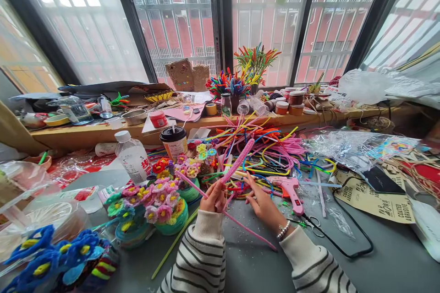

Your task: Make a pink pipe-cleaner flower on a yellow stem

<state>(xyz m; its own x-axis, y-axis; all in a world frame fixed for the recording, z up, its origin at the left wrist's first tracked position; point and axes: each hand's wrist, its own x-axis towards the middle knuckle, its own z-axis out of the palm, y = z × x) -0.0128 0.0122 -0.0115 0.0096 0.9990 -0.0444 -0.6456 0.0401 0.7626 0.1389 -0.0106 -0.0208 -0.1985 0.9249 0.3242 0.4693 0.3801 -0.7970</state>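
Observation:
My left hand point(213, 198) is closed around pink pipe cleaners point(238, 161). Their thick, coiled-looking part points up and to the right, one thin stem sticks out to the left, and another trails down to the right over the grey table. Beside it my right hand point(261, 205) is open with its fingers apart, near the pink stems but holding nothing that I can see. Just past that hand lies a pink glue gun point(288, 192). A pile of loose coloured pipe cleaners point(275, 149) spreads behind both hands.
Pipe-cleaner flower pots point(172, 219) stand left of my hands, with blue flowers point(62, 256) nearer. A plastic bottle point(132, 158) and a lidded cup point(173, 143) rise behind. Scissors point(313, 225), a black cord point(364, 233) and sandpaper point(374, 201) lie right. Jars point(296, 97) line the windowsill.

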